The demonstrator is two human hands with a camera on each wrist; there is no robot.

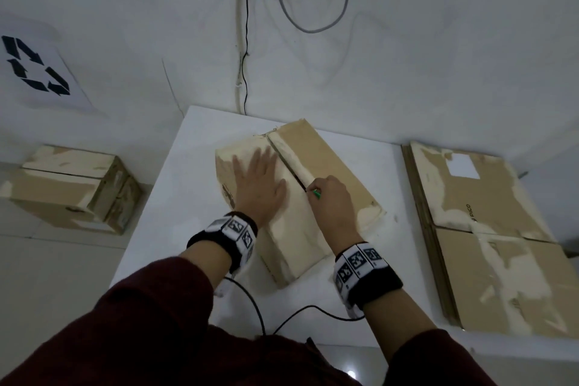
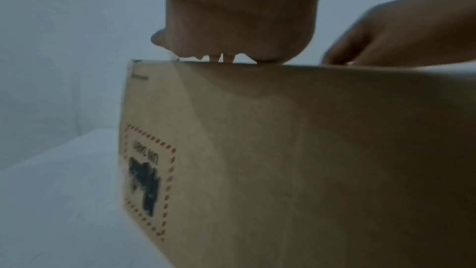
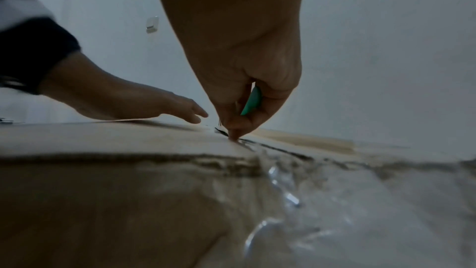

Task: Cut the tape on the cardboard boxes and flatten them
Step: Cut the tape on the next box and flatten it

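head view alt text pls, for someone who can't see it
A right hand grips a green cutter at the taped centre seam of a cardboard box on a white table, while the left hand presses flat on the box top. Flattened boxes lie to the right; another box sits left.

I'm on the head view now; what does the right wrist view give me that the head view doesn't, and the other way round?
Only the right wrist view: the green cutter seen close in the right hand, its tip at the seam, and crinkled clear tape on the near side. Only the head view: an unopened box on the left and flattened cardboard on the right. Both: the left hand pressed flat on the box being cut.
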